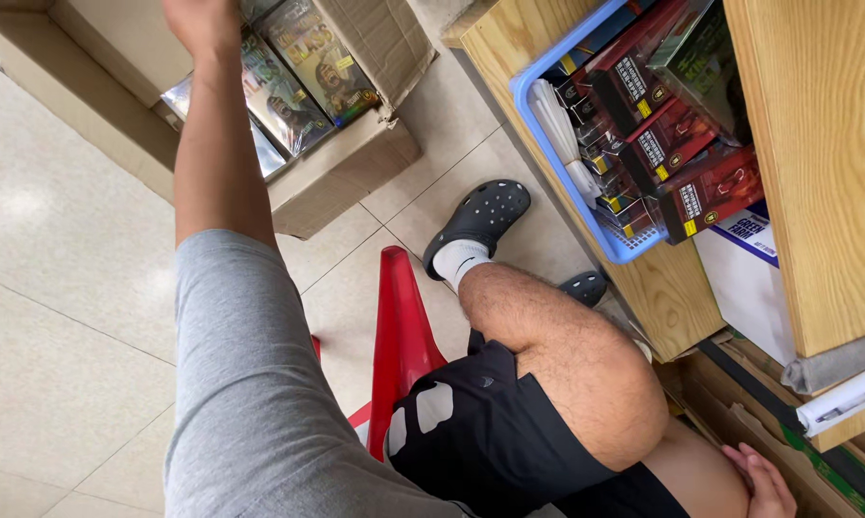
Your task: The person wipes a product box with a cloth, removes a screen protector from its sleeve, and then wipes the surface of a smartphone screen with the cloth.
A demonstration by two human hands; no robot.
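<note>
Flat glossy illustrated packs (303,72) stacked in an open cardboard box (346,177) on the floor, dark red boxes with white labels (687,168) in a blue basket (547,144) on a wooden shelf, white-and-blue box (749,259) beneath

**Tight gap between box and shelf**

From here I see bare tiled floor (58,317) open on my left. The cardboard box (346,177) walls off the top. The wooden shelf (667,288) with its packed blue basket (547,144) blocks my right, and my bent knee (586,374) and red stool (403,336) crowd the middle.
</note>
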